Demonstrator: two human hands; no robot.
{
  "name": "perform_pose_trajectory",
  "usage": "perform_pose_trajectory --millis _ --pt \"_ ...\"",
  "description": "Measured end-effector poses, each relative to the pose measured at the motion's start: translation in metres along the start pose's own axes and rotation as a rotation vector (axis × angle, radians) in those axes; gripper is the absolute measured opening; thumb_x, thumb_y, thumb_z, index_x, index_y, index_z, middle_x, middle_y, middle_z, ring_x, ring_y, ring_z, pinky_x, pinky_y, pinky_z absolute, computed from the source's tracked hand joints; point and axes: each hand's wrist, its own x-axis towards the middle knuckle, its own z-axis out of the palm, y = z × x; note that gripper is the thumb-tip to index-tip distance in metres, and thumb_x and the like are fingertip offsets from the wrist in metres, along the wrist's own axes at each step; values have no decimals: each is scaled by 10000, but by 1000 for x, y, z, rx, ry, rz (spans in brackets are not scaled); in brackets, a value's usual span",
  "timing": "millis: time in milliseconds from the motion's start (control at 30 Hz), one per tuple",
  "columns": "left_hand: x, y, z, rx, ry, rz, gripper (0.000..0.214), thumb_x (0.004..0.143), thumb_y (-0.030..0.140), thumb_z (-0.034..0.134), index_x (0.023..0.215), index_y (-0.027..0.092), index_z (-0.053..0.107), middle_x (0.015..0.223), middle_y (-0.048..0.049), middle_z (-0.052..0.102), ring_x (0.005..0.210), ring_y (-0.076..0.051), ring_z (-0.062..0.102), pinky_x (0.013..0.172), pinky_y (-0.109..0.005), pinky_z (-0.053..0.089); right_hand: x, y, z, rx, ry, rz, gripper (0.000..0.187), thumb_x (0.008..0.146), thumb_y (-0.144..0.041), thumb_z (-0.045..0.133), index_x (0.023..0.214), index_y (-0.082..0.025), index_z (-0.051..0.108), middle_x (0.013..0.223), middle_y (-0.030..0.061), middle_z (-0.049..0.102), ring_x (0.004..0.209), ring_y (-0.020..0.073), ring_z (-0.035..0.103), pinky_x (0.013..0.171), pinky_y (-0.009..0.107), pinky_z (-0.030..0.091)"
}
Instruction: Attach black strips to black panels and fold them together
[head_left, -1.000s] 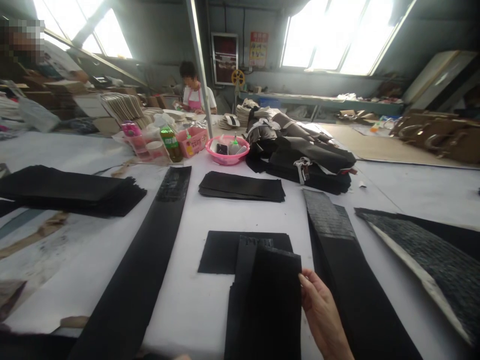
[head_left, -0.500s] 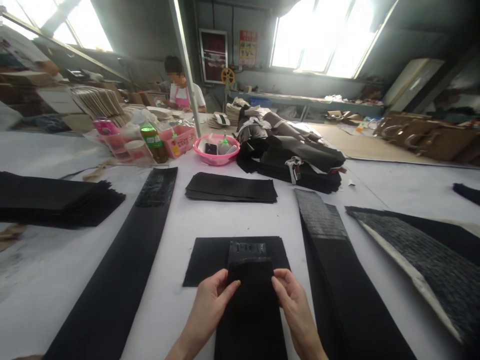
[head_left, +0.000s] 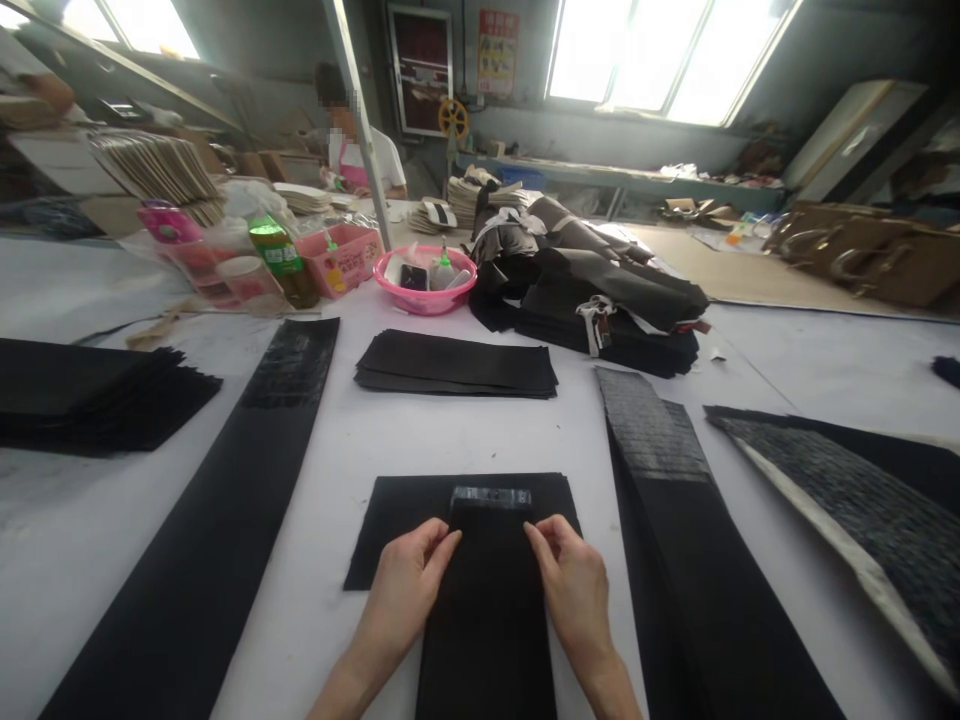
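In the head view, the left hand [head_left: 405,580] and right hand [head_left: 576,580], at the lower centre of the frame, each pinch one side edge of a black strip [head_left: 487,620] between thumb and fingers. The strip runs up from the bottom of the frame over a black rectangular piece [head_left: 390,540] on the white surface [head_left: 442,435]; a shiny band [head_left: 491,497] shows just beyond its upper end. If that band is adhesive, as its gloss suggests, uneven finger height could seat the strip crooked, and a sideways tug could shift the piece beneath.
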Motion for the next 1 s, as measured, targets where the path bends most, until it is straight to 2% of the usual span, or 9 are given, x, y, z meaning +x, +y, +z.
perform_pose_trajectory --millis 267,567,1000 --pt "2 -3 4 -58 14 -96 417 888 542 467 655 197 499 561 35 513 502 -122 460 501 -225 306 5 0 3 -164 -11 19 337 921 -533 455 757 -265 576 652 -33 656 595 166 618 530 246 331" --pt "3 -2 1 -99 25 -123 413 907 520 436 654 200 498 523 43 486 447 -113 471 449 -213 301 8 1 3 -248 -34 25 375 920 -567 420 752 -271 576 612 -21 638 566 183 607 515 258 325" --pt "9 -3 3 -112 10 -204 412 885 527 455 629 206 457 471 53 491 333 -110 493 348 -196 295 9 2 5 -298 -58 46 384 917 -583 395 777 -275 578 671 -9 666 612 215 635 521 268 322"
